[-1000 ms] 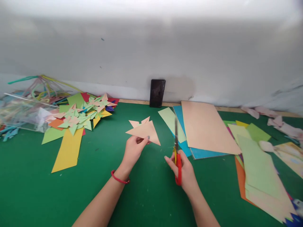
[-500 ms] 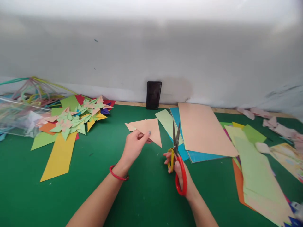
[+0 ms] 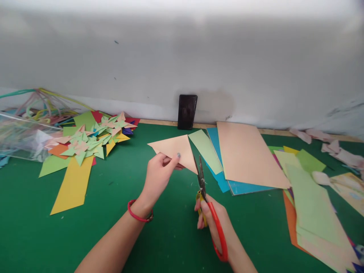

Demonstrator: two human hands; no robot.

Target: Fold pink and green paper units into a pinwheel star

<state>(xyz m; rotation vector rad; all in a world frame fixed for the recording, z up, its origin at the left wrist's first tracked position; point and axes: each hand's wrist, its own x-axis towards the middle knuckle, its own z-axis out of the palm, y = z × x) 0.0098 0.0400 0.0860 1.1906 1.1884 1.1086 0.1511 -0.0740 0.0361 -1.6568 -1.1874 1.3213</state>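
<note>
My left hand [image 3: 161,171] pinches a folded peach paper triangle [image 3: 174,147] between thumb and fingers, above the green table. One corner of the triangle points left and another points down to the right. My right hand [image 3: 214,218] is wrapped round a pair of scissors [image 3: 218,232] with one red and one yellow handle loop. The blades are slightly apart and point up, right beside the triangle's right edge. Whether the paper lies between the blades I cannot tell.
To the right lie a large peach sheet [image 3: 250,155], a pale green strip [image 3: 206,149] and a stack of coloured paper [image 3: 315,204]. Folded paper stars [image 3: 81,146], a yellow sheet [image 3: 69,189] and a clear plastic bag [image 3: 22,136] are on the left. A black phone [image 3: 187,112] leans on the wall.
The scissors have moved left and down to the triangle's right edge, and their blades have tilted leftward. The triangle has turned a little and shows more of its face.
</note>
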